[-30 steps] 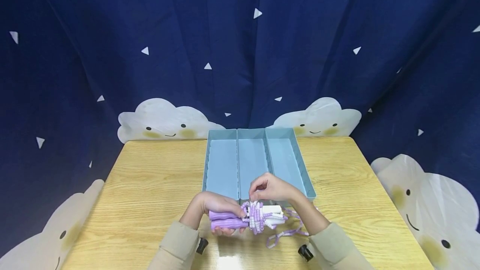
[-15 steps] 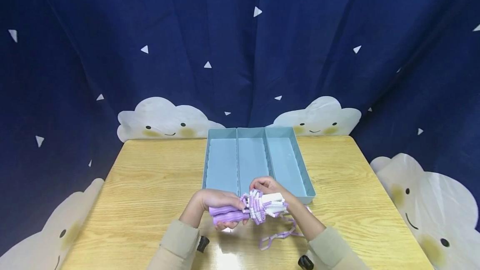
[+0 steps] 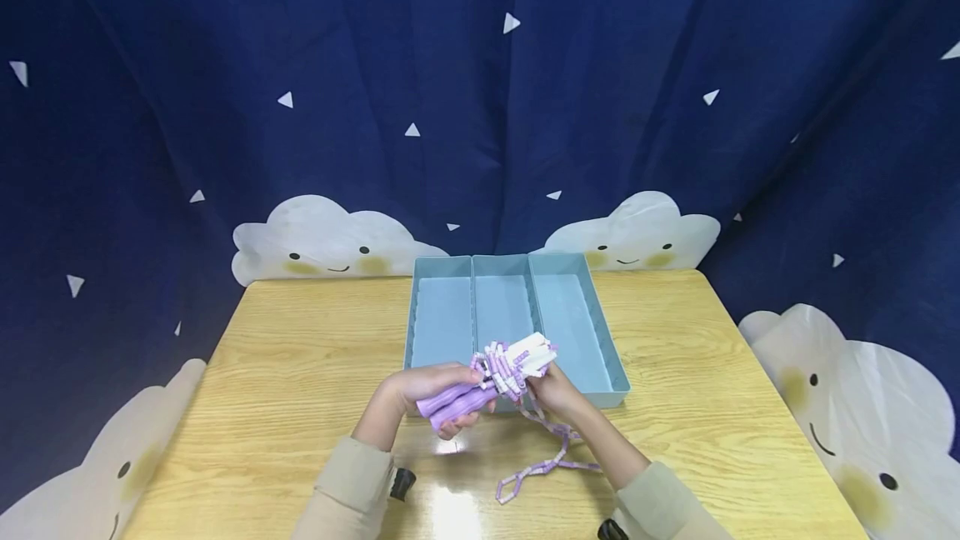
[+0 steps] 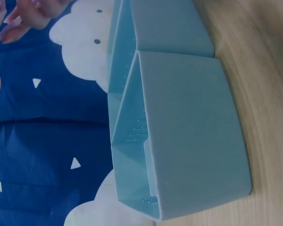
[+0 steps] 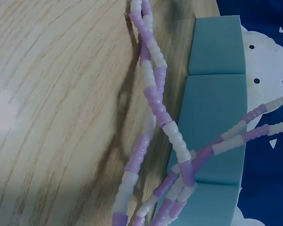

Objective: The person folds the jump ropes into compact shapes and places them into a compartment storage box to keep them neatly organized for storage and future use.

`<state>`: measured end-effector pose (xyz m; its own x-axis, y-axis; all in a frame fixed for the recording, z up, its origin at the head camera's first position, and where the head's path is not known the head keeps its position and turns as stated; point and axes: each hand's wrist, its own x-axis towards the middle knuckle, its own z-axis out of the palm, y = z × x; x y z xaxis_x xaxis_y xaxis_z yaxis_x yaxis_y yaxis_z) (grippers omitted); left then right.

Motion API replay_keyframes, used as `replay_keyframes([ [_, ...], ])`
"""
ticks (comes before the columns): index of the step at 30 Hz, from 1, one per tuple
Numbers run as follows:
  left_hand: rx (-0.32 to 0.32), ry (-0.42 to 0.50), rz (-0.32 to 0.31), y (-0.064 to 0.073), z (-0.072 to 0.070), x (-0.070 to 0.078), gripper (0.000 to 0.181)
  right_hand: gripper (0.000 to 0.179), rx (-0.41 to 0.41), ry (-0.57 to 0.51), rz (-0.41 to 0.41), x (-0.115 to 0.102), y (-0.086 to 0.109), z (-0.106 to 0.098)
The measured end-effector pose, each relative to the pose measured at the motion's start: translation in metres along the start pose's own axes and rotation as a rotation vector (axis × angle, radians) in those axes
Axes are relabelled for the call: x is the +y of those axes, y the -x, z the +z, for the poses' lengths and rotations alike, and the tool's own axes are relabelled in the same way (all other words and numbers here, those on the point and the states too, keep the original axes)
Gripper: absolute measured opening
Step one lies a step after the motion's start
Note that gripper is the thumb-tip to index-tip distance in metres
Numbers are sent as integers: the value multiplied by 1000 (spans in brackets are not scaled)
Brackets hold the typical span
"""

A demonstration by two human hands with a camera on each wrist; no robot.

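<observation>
A purple-and-white beaded jump rope (image 3: 504, 372) hangs over the near edge of the blue tray in the head view, its cord wound round its handles. My left hand (image 3: 426, 382) grips the purple handle ends, thumb on top. Behind the white ends is my right hand (image 3: 557, 392), its fingers mostly hidden by the bundle. The left wrist view shows curled fingers (image 4: 32, 14) at a purple bit of the rope. Loose beaded cord (image 5: 155, 99) trails down past my right hand in the right wrist view, ending in a loop close over the table.
The blue tray (image 3: 444, 319) has three long compartments and stands at the middle of the wooden table (image 3: 315, 357). A dark blue curtain (image 3: 337, 65) with white triangles and clouds hangs behind and at the sides. Black wrist mounts (image 3: 402, 483) sit by the sleeves.
Both hands have raised the jump rope forward, over the tray's near edge, and its white ends now tilt up and away. The right hand has gone from above the coils to behind them.
</observation>
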<state>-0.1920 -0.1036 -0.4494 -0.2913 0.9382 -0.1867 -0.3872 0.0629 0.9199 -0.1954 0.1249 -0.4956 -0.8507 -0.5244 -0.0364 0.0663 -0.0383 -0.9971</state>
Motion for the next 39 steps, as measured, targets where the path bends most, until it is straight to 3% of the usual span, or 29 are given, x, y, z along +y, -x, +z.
replay_keyframes([
  [18,165,99,152,-1,-6,0,36,35,-42,-16,-81,3,-7,3],
  [34,299,111,230,-4,-11,-3,39,51,-44,-33,-31,-1,-8,8],
  [39,371,103,245,-4,-15,-3,38,51,-38,-13,-10,-4,-7,10],
])
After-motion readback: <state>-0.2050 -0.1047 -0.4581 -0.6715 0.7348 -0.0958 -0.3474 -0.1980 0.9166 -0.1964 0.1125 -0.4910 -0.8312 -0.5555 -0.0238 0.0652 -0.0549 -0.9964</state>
